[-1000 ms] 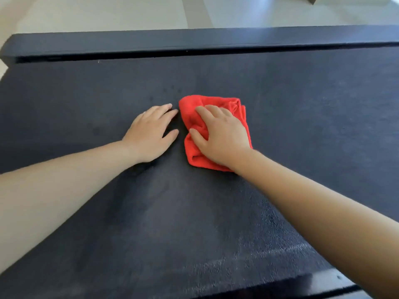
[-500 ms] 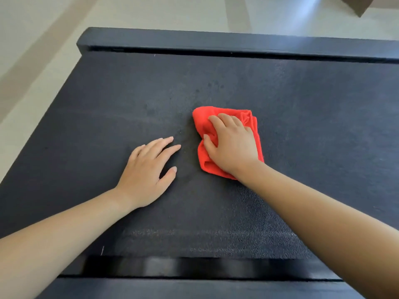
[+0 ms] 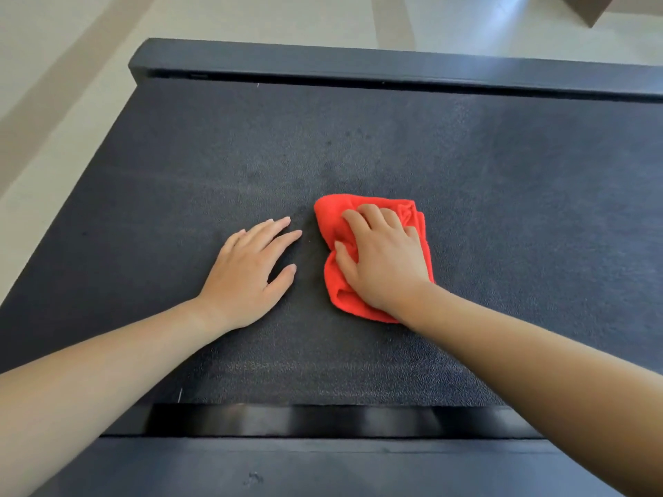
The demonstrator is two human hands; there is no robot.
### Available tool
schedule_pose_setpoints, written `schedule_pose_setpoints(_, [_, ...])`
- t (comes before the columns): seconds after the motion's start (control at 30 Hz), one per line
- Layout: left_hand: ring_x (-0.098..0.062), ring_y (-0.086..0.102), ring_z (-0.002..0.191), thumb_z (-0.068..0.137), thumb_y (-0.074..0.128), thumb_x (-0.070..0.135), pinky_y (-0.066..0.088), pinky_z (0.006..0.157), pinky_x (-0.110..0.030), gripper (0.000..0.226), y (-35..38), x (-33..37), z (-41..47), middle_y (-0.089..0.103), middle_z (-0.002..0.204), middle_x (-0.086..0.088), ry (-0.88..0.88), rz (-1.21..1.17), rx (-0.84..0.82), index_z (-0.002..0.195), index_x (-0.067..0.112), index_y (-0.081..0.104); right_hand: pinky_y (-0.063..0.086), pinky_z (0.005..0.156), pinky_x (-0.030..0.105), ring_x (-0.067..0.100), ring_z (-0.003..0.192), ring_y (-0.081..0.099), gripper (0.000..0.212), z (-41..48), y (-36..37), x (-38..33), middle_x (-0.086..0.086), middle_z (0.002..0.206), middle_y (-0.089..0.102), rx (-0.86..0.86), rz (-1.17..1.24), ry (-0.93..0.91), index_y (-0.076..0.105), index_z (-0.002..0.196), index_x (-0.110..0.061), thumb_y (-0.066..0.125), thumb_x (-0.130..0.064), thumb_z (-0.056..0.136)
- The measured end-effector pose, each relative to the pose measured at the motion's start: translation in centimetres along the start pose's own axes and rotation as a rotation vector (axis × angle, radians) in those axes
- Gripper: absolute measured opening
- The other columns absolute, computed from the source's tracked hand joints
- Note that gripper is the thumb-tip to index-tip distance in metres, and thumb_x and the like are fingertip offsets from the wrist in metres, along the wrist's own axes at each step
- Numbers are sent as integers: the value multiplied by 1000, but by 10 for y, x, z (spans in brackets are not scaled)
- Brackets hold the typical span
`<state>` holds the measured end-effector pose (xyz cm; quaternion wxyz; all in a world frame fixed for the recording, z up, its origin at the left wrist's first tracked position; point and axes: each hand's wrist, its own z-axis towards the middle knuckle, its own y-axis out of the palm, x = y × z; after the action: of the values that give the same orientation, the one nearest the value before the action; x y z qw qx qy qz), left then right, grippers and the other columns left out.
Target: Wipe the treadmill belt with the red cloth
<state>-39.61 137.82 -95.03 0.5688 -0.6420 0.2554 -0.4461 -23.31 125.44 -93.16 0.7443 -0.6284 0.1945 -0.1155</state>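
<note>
Surface: I see a dark grey, grainy treadmill belt lying flat and filling most of the view.
Near edge: at 6 o'clock there is a matte black flat near rail, with a glossy black strip between it and the belt.
Left hand: the left hand lies palm-down on the belt at 8 o'clock from centre. Its fingers are straight and close together, the thumb is spread aside, and it holds nothing.
Right hand: the right hand is at 3 o'clock of the left, apart from it. Its fingers are curled and the thumb is dug into a fold, gripping the fabric.
Cloth: the red cloth, soft fabric bunched into a wad, sits on the belt near centre under the right hand.
Far edge: a long black far rail runs across at 12 o'clock.
Background: pale beige floor lies beyond, with a brown box corner at 1 o'clock.
</note>
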Motion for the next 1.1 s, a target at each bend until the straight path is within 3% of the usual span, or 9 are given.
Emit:
schedule_pose_setpoints(0.27, [-14,17,142,84,34,47,15,112,-40,60,-2,-9,15,23,153,8,51,20,-49,142,28,35,47,80,43,27,113,50,44,-17,-1,8,2,122,55,60,50,-86,53,122,-20,43,-45,88])
schedule_pose_setpoints(0.4, [-13,12,143,87,32,50,10,114,-41,63,1,-10,48,18,155,7,143,111,-89,145,26,27,41,79,43,27,114,47,42,28,5,16,1,124,53,70,39,-25,52,124,-19,44,-43,90])
schedule_pose_setpoints(0.87, [-17,4,145,96,27,46,4,115,-49,60,13,-28,236,8,158,6,-243,90,22,148,19,16,37,75,40,30,108,47,34,190,32,68,7,119,53,214,61,177,53,113,-15,42,-39,91])
schedule_pose_setpoints(1.1, [-12,11,142,92,30,48,8,112,-48,58,28,-38,246,18,155,9,-245,100,157,145,24,26,39,81,39,31,113,47,40,261,37,103,8,122,53,215,76,136,54,117,-14,42,-40,90])
